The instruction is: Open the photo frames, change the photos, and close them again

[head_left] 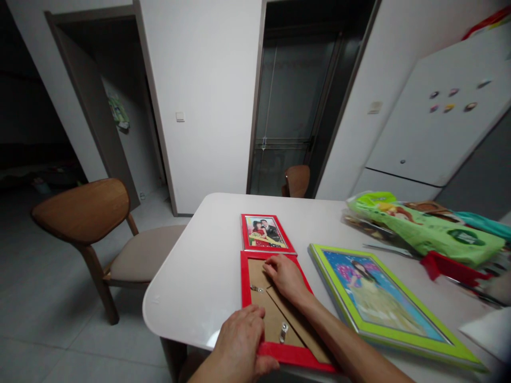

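Here we are at the back of the red frame (297, 355), face down at the near side of the worktop (199, 276), and this looks like mid-job! The brown board (273, 314) sits inside the red border, with one metal clip (256, 288) by the left side and another metal clip (283, 332) nearer us. Whether that back is being fastened or freed, one picture can't settle, so the clips and the board's edge look like the unfinished business. Beyond it, a red-framed picture (263, 234) lies face up, and to the right a green-framed picture (379, 298) does too; both look complete.

Now the hands! The left hand (241, 340) braces the near left corner, fingers bent over the left border, thumb apart from them on the near one; any grip underneath is hidden. The right hand (285, 276) is up at the far end, its fingers curled close together over the board by the far border. Are they pinching something? Can't tell from here. The frame lies beneath both hands, the board between them.
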Demonstrator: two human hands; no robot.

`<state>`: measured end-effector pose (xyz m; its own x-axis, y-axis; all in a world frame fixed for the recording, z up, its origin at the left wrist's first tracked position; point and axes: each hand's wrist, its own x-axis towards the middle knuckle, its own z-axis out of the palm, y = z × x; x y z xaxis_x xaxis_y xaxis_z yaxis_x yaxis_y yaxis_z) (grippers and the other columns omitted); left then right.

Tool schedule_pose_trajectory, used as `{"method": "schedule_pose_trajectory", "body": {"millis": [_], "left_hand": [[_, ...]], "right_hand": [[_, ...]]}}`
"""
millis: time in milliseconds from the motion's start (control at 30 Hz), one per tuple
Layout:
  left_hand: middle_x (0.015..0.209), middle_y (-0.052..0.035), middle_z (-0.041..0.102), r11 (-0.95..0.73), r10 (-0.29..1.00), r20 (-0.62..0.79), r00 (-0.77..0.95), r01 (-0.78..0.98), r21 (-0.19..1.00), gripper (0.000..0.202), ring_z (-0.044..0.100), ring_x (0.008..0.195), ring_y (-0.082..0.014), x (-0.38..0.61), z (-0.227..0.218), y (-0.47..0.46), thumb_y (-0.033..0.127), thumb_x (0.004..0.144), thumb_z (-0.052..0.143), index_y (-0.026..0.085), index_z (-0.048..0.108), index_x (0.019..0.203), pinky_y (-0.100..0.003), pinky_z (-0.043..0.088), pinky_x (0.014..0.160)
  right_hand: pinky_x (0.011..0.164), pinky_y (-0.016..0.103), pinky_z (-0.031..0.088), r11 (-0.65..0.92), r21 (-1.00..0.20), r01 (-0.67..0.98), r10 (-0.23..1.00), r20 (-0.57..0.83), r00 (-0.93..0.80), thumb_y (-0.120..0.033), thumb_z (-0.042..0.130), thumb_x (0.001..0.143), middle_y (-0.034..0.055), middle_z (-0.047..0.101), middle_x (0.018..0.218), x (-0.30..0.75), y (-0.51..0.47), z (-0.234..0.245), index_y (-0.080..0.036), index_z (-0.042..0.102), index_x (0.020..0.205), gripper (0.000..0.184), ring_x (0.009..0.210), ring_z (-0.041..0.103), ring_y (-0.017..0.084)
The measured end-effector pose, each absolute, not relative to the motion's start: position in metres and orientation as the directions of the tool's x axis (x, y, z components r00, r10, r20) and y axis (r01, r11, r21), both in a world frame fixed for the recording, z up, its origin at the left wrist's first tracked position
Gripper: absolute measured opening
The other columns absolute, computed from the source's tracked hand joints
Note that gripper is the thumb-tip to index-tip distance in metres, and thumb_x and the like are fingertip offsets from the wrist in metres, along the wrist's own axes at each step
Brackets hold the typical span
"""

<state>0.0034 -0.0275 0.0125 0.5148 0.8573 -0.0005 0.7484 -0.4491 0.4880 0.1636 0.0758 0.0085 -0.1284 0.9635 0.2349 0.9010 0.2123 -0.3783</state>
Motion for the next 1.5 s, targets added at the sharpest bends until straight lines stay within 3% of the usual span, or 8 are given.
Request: {"method": "schedule_pose_trajectory", "body": {"millis": [167,333,567,800,1133,1233,1367,1500], "left_hand": [[0.124,-0.0083,0.045,-0.469,0.848,0.01,0.53,0.742,0.48,0.039,0.038,0.115,-0.0207,0.004,0.014,-0.028,0.035,0.058,0.07,0.017,0.057,0.09,-0.032,0.03,0.096],[0.123,-0.0083,0.045,-0.465,0.852,0.015,0.524,0.742,0.483,0.037,0.039,0.114,-0.021,0.004,0.015,-0.028,0.034,0.057,0.07,0.017,0.057,0.087,-0.033,0.031,0.095],[0.122,-0.0076,0.046,-0.476,0.851,0.052,0.522,0.727,0.495,0.038,0.039,0.114,-0.0202,0.003,0.008,-0.027,0.035,0.056,0.071,0.017,0.058,0.088,-0.031,0.03,0.096],[0.123,-0.0071,0.046,-0.489,0.842,0.049,0.537,0.722,0.49,0.041,0.038,0.114,-0.0193,-0.002,0.011,-0.027,0.036,0.059,0.069,0.018,0.056,0.094,-0.03,0.031,0.095],[0.121,-0.0085,0.048,-0.493,0.847,0.069,0.527,0.73,0.473,0.047,0.04,0.113,-0.0209,-0.002,0.01,-0.028,0.034,0.059,0.069,0.018,0.053,0.1,-0.036,0.032,0.095],[0.123,-0.0096,0.044,-0.517,0.842,0.101,0.529,0.74,0.43,0.05,0.037,0.115,-0.0246,0.008,0.006,-0.03,0.037,0.054,0.072,0.018,0.053,0.096,-0.046,0.024,0.097],[0.122,-0.0126,0.045,-0.563,0.813,0.134,0.567,0.707,0.428,0.049,0.035,0.116,-0.0267,0.024,-0.001,-0.031,0.031,0.051,0.074,0.015,0.053,0.093,-0.049,0.02,0.098],[0.114,-0.0144,0.052,-0.62,0.772,0.265,0.578,0.593,0.514,0.035,0.043,0.109,-0.0285,0.023,0.012,-0.03,0.025,0.059,0.067,0.015,0.051,0.089,-0.052,0.023,0.095]], "right_hand": [[0.069,0.02,0.036,0.393,-0.407,0.824,0.917,0.242,-0.318,-0.027,0.046,0.075,0.0009,0.062,0.079,0.149,0.045,0.009,-0.022,0.064,0.077,0.019,0.076,0.054,0.012],[0.066,0.024,0.037,0.374,-0.412,0.831,0.923,0.252,-0.291,-0.018,0.045,0.073,0.0049,0.063,0.073,0.141,0.047,0.004,-0.017,0.063,0.072,0.019,0.07,0.054,0.015],[0.066,0.024,0.036,0.421,-0.421,0.804,0.906,0.243,-0.347,-0.021,0.047,0.073,0.0029,0.062,0.07,0.14,0.047,0.006,-0.019,0.064,0.069,0.018,0.07,0.053,0.014],[0.076,0.029,0.037,0.518,-0.453,0.725,0.853,0.212,-0.477,-0.019,0.041,0.076,0.0042,0.057,0.086,0.173,0.005,0.021,-0.023,0.064,0.081,0.024,0.084,0.049,0.016],[0.086,0.039,0.036,0.677,-0.345,0.65,0.733,0.234,-0.638,-0.016,0.04,0.075,0.0062,0.052,0.108,0.199,-0.038,0.019,-0.027,0.058,0.098,0.032,0.101,0.043,0.021],[0.088,0.039,0.036,0.613,-0.432,0.661,0.789,0.309,-0.53,-0.02,0.04,0.076,0.0069,0.053,0.11,0.202,-0.034,0.007,-0.026,0.055,0.106,0.033,0.104,0.044,0.02],[0.091,0.04,0.035,0.339,-0.708,0.62,0.932,0.344,-0.115,-0.03,0.044,0.073,0.0095,0.055,0.109,0.215,-0.024,-0.001,-0.021,0.058,0.102,0.033,0.104,0.046,0.022],[0.087,0.038,0.038,0.049,-0.983,0.177,0.932,0.109,0.347,-0.043,0.046,0.069,0.0099,0.054,0.113,0.224,-0.026,0.004,-0.019,0.056,0.102,0.041,0.104,0.047,0.024]]}}
